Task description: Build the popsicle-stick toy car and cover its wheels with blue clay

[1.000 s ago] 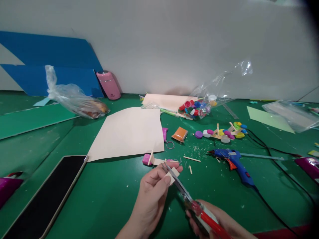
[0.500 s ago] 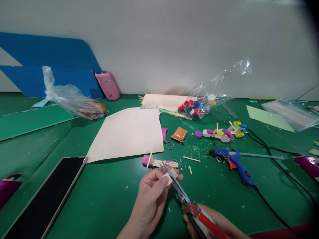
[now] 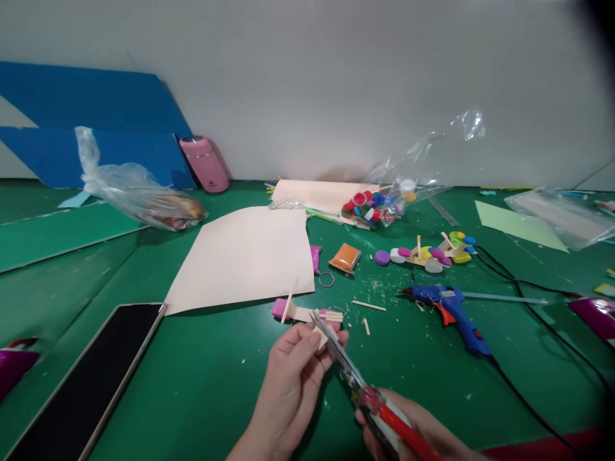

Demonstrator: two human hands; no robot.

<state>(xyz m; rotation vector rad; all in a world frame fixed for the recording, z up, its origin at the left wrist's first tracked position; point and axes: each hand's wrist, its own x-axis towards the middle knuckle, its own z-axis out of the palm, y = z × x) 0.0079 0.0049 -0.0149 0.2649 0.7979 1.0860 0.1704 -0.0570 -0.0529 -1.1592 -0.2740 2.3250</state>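
Observation:
My left hand pinches a small piece of cream paper between thumb and fingers. In my right hand are scissors with red and dark handles, their blades lying across the paper's right side. The blades look nearly closed. Just beyond my fingertips lies a small model of pink blocks, a pale strip and thin wooden sticks. Loose stick pieces lie to its right. My fingers and the blades hide part of the paper.
A blue glue gun with a cord lies right. A large cream sheet lies beyond the model, a phone at left. Behind are an orange packet, a second colourful model, a bag of caps and a pink flask.
The scissor blades have come closer together on the paper, and less of the paper shows beyond them. Both hands stay in nearly the same place.

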